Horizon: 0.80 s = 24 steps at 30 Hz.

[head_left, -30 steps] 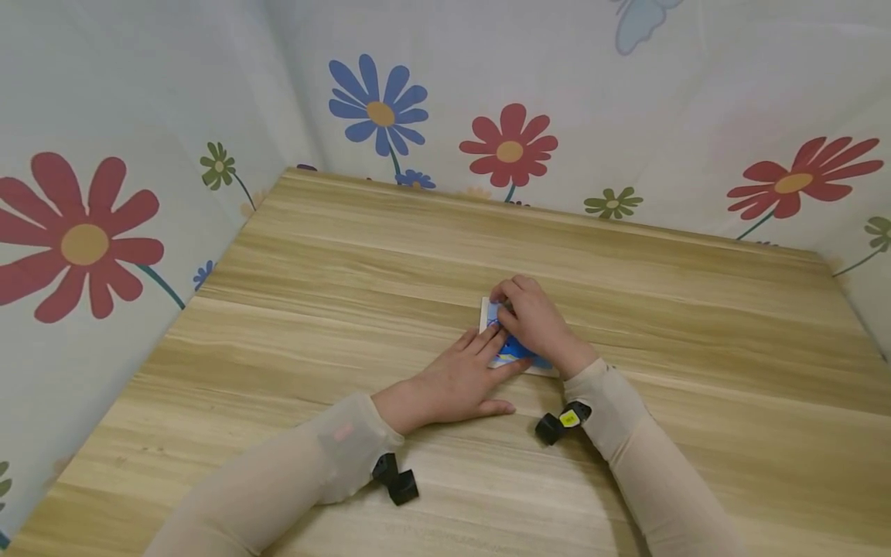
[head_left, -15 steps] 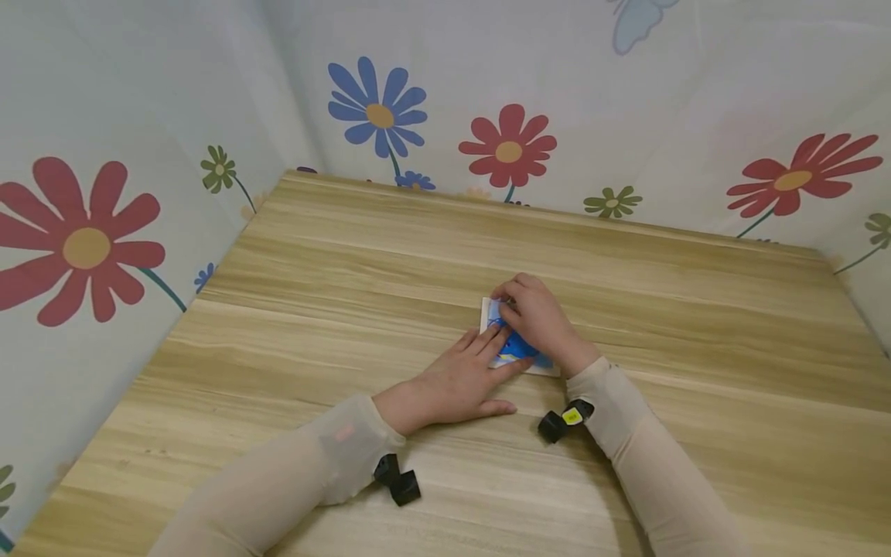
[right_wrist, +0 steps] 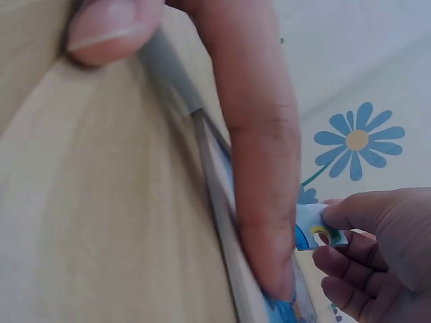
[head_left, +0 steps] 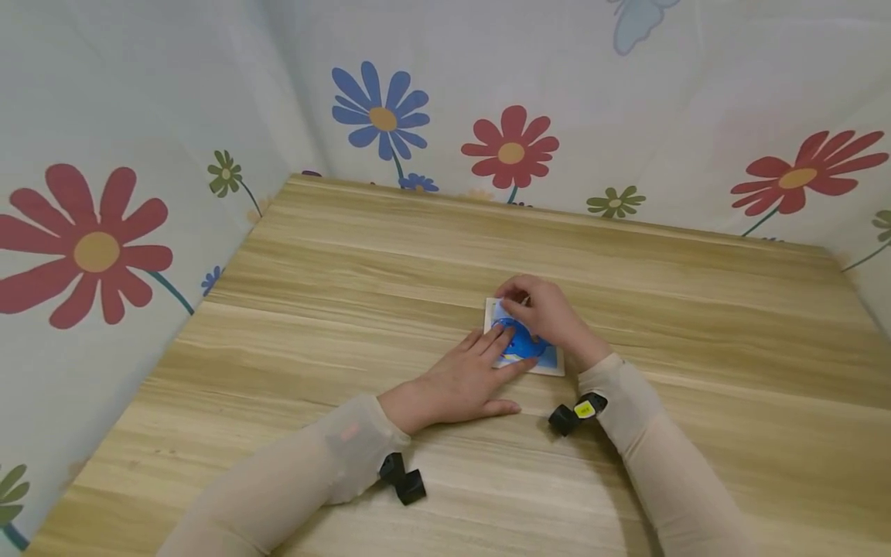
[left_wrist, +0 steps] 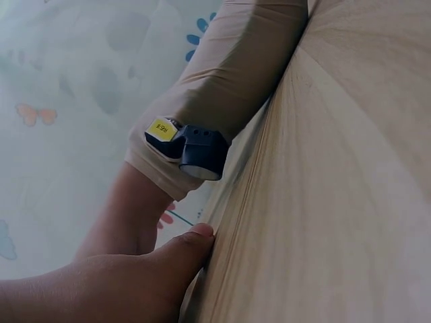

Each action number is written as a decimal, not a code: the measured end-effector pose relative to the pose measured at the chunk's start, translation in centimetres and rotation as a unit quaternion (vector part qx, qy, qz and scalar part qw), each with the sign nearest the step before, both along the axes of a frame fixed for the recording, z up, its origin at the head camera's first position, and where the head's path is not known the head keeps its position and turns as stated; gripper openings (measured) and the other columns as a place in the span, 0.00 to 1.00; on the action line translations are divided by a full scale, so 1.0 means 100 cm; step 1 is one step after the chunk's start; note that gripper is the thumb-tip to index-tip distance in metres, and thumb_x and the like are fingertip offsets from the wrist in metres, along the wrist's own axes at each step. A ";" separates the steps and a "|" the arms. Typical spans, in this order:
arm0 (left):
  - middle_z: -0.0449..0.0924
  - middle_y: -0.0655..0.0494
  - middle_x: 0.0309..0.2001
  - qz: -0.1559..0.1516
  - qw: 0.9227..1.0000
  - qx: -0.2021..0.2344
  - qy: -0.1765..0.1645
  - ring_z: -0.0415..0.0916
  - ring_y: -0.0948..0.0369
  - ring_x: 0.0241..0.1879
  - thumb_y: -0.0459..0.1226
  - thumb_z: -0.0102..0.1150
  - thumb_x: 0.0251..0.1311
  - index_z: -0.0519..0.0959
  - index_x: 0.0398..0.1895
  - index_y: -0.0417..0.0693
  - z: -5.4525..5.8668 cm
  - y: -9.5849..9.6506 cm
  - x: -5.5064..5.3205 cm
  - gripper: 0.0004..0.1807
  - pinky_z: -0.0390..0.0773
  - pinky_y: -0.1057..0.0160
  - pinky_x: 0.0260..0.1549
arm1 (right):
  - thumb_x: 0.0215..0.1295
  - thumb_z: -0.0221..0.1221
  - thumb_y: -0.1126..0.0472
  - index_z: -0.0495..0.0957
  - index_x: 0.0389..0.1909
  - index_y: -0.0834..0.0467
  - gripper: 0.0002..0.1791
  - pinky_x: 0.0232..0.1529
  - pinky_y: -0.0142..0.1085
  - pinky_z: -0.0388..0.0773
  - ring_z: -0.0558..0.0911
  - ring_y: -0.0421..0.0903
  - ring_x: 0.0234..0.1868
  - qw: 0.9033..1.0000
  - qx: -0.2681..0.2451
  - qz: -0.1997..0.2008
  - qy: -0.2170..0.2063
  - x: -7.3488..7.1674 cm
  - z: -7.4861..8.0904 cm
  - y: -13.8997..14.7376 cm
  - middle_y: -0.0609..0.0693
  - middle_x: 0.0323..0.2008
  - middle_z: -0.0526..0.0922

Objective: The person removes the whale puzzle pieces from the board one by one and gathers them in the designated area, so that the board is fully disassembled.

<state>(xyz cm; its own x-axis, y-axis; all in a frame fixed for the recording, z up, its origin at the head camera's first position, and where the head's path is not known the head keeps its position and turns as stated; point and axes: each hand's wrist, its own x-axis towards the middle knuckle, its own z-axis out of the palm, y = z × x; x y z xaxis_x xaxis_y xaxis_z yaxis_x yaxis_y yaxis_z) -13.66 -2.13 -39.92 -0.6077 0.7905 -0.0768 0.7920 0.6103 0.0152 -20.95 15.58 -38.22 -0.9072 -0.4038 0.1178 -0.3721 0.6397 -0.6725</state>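
Observation:
A small puzzle board (head_left: 554,364) with a pale border and a blue picture lies on the table. My left hand (head_left: 462,381) rests palm down at its near left, fingers spread and fingertips pressing on the picture. Over the far part of the board, my right hand (head_left: 550,312) pinches a puzzle piece (right_wrist: 311,222) between thumb and fingers. In the right wrist view this piece is light blue with a yellow and green patch and a rounded notch, tilted up off the board. The left hand's finger (right_wrist: 259,155) reaches onto the board there.
The wood-grain table (head_left: 334,309) extends around both hands. Behind it hangs a white backdrop (head_left: 431,46) printed with flowers. A black wrist camera (head_left: 404,480) sits at the left sleeve and a second wrist camera (head_left: 576,415) at the right one.
My right hand has drawn slightly up and to the right, uncovering more of the blue picture. My left hand stays in place on the board.

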 end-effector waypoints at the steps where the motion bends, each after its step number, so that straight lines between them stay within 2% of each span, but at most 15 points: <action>1: 0.50 0.41 0.75 0.001 1.000 -0.002 0.000 0.45 0.48 0.76 0.65 0.39 0.66 0.56 0.74 0.66 0.000 0.000 0.000 0.36 0.54 0.46 0.72 | 0.67 0.57 0.66 0.80 0.45 0.64 0.09 0.42 0.38 0.78 0.80 0.49 0.37 1.000 -0.004 0.001 -0.004 -0.001 0.001 0.001 0.57 0.37 0.84; 7: 0.49 0.42 0.76 0.002 1.000 -0.012 0.001 0.45 0.47 0.76 0.65 0.37 0.66 0.54 0.75 0.67 0.001 0.002 -0.001 0.36 0.54 0.44 0.71 | 0.67 0.57 0.65 0.80 0.44 0.63 0.08 0.39 0.33 0.75 0.79 0.48 0.36 0.999 -0.015 -0.011 -0.027 -0.001 0.010 0.007 0.58 0.38 0.84; 14: 0.48 0.43 0.76 0.006 1.000 -0.010 -0.011 0.44 0.47 0.76 0.66 0.38 0.65 0.54 0.75 0.67 0.002 0.003 -0.002 0.37 0.52 0.44 0.72 | 0.67 0.57 0.65 0.81 0.43 0.62 0.08 0.44 0.41 0.78 0.81 0.51 0.39 1.000 -0.003 -0.018 -0.023 0.001 0.023 0.016 0.57 0.40 0.84; 24: 0.49 0.42 0.76 0.007 1.000 0.008 -0.018 0.46 0.47 0.76 0.66 0.39 0.65 0.54 0.75 0.66 0.001 0.003 -0.003 0.37 0.50 0.44 0.72 | 0.67 0.57 0.63 0.81 0.43 0.60 0.08 0.43 0.40 0.78 0.80 0.50 0.38 0.999 0.017 -0.036 -0.019 0.007 0.037 0.037 0.56 0.42 0.83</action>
<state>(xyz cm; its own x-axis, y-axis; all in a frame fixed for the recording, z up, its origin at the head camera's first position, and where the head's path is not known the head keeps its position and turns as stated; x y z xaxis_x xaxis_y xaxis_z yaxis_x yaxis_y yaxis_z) -13.95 -1.86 -39.84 -0.6163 0.7828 -0.0856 0.7817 0.6213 0.0536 -20.20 19.29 -34.50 -0.9376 -0.3408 0.0697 -0.2988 0.6867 -0.6627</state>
